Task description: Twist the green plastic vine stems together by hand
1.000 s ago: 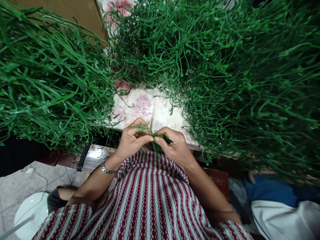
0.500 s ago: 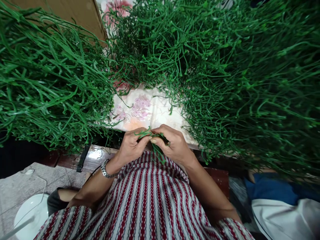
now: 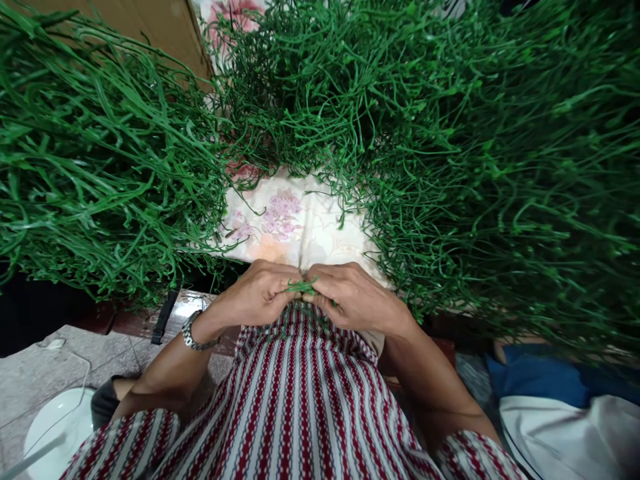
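Thin green strands (image 3: 303, 287) show between my two hands, close against the striped clothing at my waist. My left hand (image 3: 263, 293), with a metal watch on its wrist, pinches them from the left side. From the right, my right hand (image 3: 347, 293) grips the same strands with thumb and fingers. The fingertips of both hands nearly meet. Most of the strands are hidden by the fingers, and a few blurred ends hang below.
A floral cloth (image 3: 320, 237) covers the table beyond my hands. Large heaps of green strands lie at the left (image 3: 100, 167) and at the right (image 3: 475, 167). Cardboard (image 3: 150, 30) stands at the back left. A round white base (image 3: 57, 427) is on the floor.
Both hands have moved slightly down toward my waist, and their wrists have spread outward. The strands between them now show less, with the long hanging part mostly out of sight.
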Demonstrator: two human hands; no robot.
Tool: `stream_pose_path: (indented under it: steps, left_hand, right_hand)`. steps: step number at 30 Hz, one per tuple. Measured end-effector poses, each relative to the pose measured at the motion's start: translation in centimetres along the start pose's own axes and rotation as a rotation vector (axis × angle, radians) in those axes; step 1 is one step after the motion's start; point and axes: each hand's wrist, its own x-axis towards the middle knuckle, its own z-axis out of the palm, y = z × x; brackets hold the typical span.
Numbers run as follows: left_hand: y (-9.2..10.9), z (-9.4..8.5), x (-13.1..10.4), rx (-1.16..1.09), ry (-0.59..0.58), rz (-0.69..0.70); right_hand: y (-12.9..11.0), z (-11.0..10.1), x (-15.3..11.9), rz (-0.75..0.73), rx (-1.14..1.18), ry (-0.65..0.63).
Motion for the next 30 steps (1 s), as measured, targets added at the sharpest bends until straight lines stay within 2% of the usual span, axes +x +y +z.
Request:
stream_pose_path:
  steps: [3, 5, 7, 10, 12, 15, 19, 24, 27, 28, 30]
  left_hand:
    - [-0.1, -1.4, 0.3, -0.186, -0.182, 0.099]
    - [-0.1, -2.1, 0.4, -0.293, -0.234, 0.083]
    - [-0.1, -2.4, 0.6, -0.328, -0.152, 0.008]
    - [-0.3, -1.7, 0.9, -0.277, 0.125, -0.140]
    - [-0.4, -0.9, 1.2, -0.226, 0.254, -0.199]
    - [-0.4, 0.2, 1.7, -0.136, 0.345, -0.217]
    - [-0.6, 1.4, 1.9, -0.007, 0.459, -0.158]
    - [-0.8, 3.0, 1.7, 0.198, 0.519, -0.030]
    - [-0.9, 3.4, 1.6, 0.181, 0.518, -0.006]
    - [-0.9, 3.3, 1.5, 0.150, 0.490, -0.005]
    - [-0.9, 2.7, 1.4, 0.080, 0.359, -0.008]
  right_hand:
    - [-0.1, -0.6, -0.1, -0.107, 0.090, -0.121]
    - [0.2, -1.2, -0.2, -0.147, 0.159, -0.149]
    - [0.5, -1.7, -0.2, -0.111, 0.230, -0.076]
    - [0.8, -1.7, -0.1, 0.046, 0.355, 0.136]
    - [0.7, -1.1, 0.1, 0.166, 0.441, 0.249]
    - [0.3, 0.3, 0.4, 0.313, 0.540, 0.366]
    - [0.2, 1.6, 0.4, 0.405, 0.640, 0.448]
    - [0.2, 2.6, 0.2, 0.478, 0.688, 0.526]
    - [0.3, 2.8, 0.1, 0.487, 0.744, 0.533]
    - [0.4, 2.7, -0.1, 0.479, 0.747, 0.513]
    - [0.8, 2.3, -0.4, 0.449, 0.718, 0.417]
